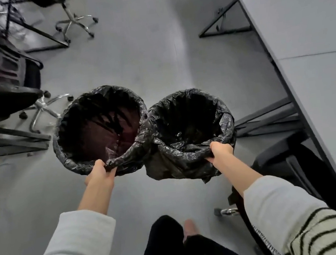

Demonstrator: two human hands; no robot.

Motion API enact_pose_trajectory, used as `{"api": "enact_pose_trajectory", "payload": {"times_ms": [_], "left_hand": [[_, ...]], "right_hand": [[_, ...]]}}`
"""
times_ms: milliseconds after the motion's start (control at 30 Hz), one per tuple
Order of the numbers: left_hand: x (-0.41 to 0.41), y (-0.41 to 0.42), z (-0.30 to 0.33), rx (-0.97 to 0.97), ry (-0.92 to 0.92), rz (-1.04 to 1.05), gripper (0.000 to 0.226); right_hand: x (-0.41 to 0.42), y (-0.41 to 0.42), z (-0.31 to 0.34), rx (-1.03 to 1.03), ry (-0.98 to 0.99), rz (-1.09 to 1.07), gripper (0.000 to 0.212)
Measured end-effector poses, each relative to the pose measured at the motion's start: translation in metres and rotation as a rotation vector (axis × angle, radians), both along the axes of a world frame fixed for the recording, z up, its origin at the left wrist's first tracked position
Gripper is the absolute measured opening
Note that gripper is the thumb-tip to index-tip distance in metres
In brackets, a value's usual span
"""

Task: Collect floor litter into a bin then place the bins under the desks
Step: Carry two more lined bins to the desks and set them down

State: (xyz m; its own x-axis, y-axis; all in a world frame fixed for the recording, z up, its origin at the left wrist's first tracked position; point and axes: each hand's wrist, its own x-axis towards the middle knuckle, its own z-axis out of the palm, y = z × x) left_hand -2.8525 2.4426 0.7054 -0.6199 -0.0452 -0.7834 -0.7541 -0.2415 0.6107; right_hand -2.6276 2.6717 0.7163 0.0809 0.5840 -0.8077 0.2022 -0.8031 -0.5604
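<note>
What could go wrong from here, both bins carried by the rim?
1. Each hand, left hand and right hand, pinches mostly liner at the rim; the right bin liner already hangs loose, so it may slip off.
2. The left bin touches the right one; swinging could tip them.
3. The chair beside the desk crowds the path.

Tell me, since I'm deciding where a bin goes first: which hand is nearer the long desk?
Right. The right hand, gripping the right bin by its rim, is on the side of the desk. The left hand, holding the left bin, is farther away, beyond both bins.
</note>
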Motion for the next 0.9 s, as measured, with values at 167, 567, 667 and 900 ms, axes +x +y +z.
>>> {"api": "enact_pose_trajectory", "payload": {"times_ms": [167, 567, 667, 900], "left_hand": [[-0.098, 0.121, 0.005, -0.023, 0.005, 0.000, 0.032], [-0.342, 0.420, 0.024, -0.099, 0.051, -0.080, 0.030], [-0.398, 0.488, 0.009, -0.112, 0.038, -0.175, 0.015], [-0.511, 0.647, -0.038, -0.086, -0.021, -0.135, 0.029]], "right_hand": [[-0.099, 0.116, -0.003, 0.011, -0.048, -0.008, 0.057], [-0.318, 0.381, 0.000, 0.051, -0.071, -0.147, 0.052], [-0.355, 0.448, -0.004, 0.032, -0.077, -0.190, 0.052], [-0.454, 0.617, -0.031, 0.010, -0.082, -0.177, 0.049]]}}
